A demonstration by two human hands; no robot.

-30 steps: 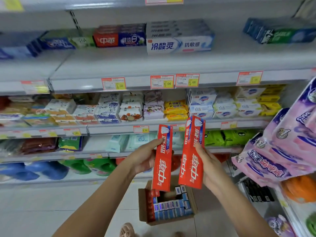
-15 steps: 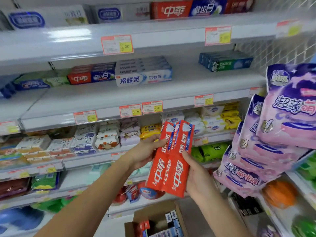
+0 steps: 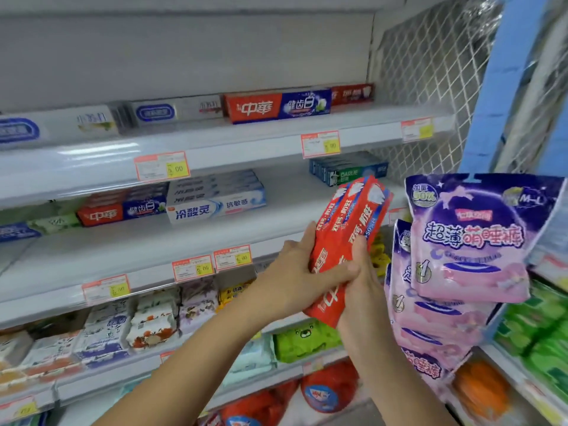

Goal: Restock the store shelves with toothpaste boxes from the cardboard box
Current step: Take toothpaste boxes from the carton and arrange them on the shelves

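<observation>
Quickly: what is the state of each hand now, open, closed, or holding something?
Left hand: grips the red rectangular cardboard toothpaste boxes.
Right hand: grips the same boxes.

Red toothpaste boxes point(image 3: 347, 229), two: a second ago apart and upright, one per grip; now pressed together as one pair, tops tilted up and to the right, raised in front of the middle shelf point(image 3: 138, 247).
Left grip point(image 3: 302, 272): now clasps the pair's lower half from the left, thumb across the front.
Right grip point(image 3: 364, 290): now holds the pair from below and the right.
Cardboard box: gone out of view.
Top shelf point(image 3: 246, 146): newly in view.
</observation>
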